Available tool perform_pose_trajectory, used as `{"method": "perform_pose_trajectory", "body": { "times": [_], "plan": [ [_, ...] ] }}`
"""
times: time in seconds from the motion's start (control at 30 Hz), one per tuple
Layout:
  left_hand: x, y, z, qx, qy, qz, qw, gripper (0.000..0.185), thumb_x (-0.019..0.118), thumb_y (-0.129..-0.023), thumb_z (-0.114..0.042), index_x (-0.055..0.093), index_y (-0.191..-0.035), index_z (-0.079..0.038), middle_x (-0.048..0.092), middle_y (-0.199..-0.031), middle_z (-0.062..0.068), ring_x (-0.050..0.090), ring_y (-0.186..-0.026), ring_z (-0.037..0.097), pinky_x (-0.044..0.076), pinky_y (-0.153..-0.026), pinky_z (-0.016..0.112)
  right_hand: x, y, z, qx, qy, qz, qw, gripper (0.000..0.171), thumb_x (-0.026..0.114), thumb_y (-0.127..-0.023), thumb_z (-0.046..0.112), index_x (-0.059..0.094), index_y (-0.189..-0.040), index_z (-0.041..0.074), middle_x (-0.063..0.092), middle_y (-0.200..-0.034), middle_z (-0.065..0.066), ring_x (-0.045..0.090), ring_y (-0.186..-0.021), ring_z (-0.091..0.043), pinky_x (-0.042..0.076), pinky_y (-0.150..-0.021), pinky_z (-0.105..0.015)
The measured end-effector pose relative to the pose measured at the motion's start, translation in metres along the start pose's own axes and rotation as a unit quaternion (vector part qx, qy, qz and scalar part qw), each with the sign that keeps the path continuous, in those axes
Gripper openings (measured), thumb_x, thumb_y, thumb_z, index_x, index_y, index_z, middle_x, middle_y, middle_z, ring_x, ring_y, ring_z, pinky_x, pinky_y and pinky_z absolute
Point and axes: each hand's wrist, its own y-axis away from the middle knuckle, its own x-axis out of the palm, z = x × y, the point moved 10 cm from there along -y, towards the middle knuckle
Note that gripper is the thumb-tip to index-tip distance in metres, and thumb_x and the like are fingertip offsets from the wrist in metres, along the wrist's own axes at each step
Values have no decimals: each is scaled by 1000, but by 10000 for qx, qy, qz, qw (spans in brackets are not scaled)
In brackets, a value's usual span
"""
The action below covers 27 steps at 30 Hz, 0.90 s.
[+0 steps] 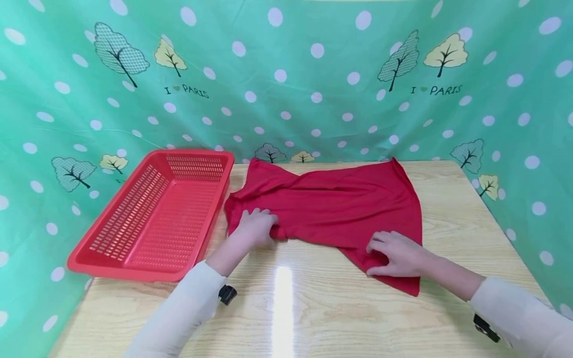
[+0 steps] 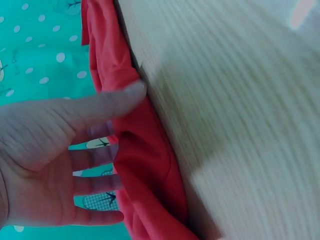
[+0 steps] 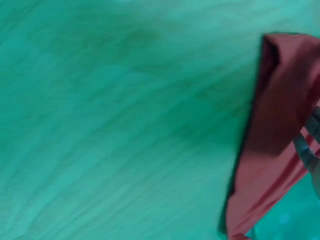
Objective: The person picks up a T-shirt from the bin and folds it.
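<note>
A crumpled red cloth [image 1: 331,199], like a piece of clothing, lies spread sideways over the back half of the table. At its left end, my left hand [image 1: 257,226] is over the near edge. In the left wrist view, that hand's fingers are straight and apart, with the thumb across the cloth [image 2: 150,155]. My right hand [image 1: 398,253] is over the cloth's lower right corner, fingers loosely bent and the thumb apart from them. The right wrist view catches only a few fingertips [image 3: 306,150] at its right border, over the cloth [image 3: 272,120].
A red plastic basket [image 1: 208,238] with perforated walls stands at the left of the wooden table [image 1: 340,308], close beside the cloth's left end. Behind and at both sides hangs a green dotted curtain [image 1: 295,40] with tree prints.
</note>
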Motion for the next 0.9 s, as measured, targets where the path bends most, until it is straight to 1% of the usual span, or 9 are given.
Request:
{"method": "perform_pose_trajectory", "body": {
  "times": [0.1,0.17,0.27,0.33,0.43,0.53,0.7,0.8,0.9],
  "plan": [
    [-2,5,3,-92,-50,-228,9997,32,81,-70,-25,70,-99,-16,60,-103,7,50,-104,29,38,-89,54,7,3,1,-64,-25,92,9999,45,69,-68,65,54,-85,26,45,-86,16,42,-78,1,41,-70,-25],
    [-2,8,5,-117,-50,-298,9995,24,81,-70,-24,71,-91,-16,58,-105,7,48,-108,31,37,-89,54,8,3,2,-134,-30,122,9998,46,71,-67,65,49,-79,26,43,-86,16,39,-78,0,39,-69,-24],
    [-1,12,7,-55,-16,-318,9995,19,82,-70,-24,66,-77,-15,56,-117,8,42,-125,36,33,-98,59,9,4,4,-293,37,199,9994,37,76,-69,53,50,-75,27,46,-90,13,41,-80,-2,39,-68,-25],
    [1,16,8,45,-34,-307,9995,25,82,-70,-24,59,-69,-16,60,-111,7,41,-128,36,27,-102,63,8,4,5,-379,90,242,9990,25,76,-72,40,54,-75,28,50,-94,9,44,-83,-4,41,-69,-28],
    [3,23,7,220,-19,-290,9993,31,79,-72,-19,49,-66,-16,61,-82,2,59,-103,29,22,-104,67,5,4,5,-399,74,262,9988,14,72,-74,25,58,-75,28,53,-95,7,48,-84,-7,43,-69,-30],
    [3,30,9,277,-110,-343,9990,29,77,-73,-16,48,-76,-16,53,-63,-2,60,-75,20,25,-102,67,-1,5,2,-270,-46,253,9993,18,67,-72,18,53,-70,28,51,-87,11,46,-78,-3,41,-68,-27],
    [-1,46,11,304,-304,-367,9984,37,81,-70,-21,55,-96,-16,62,-75,-1,64,-81,22,32,-97,63,-11,10,-11,295,-697,457,9961,26,61,-67,10,42,-62,26,40,-72,17,36,-64,3,32,-61,-18],
    [0,56,13,290,-310,-184,9989,28,82,-68,-24,61,-86,-18,60,-75,-2,61,-79,19,35,-90,57,-12,18,-20,665,-1252,781,9868,26,62,-69,8,42,-62,25,40,-69,16,37,-63,3,32,-56,-16],
    [6,66,17,173,-96,248,9995,22,83,-66,-23,65,-78,-19,59,-73,-6,57,-77,14,36,-84,52,-8,24,-24,843,-1829,1212,9720,25,64,-75,11,46,-62,23,42,-67,14,39,-62,2,34,-55,-16]
  ]
}}
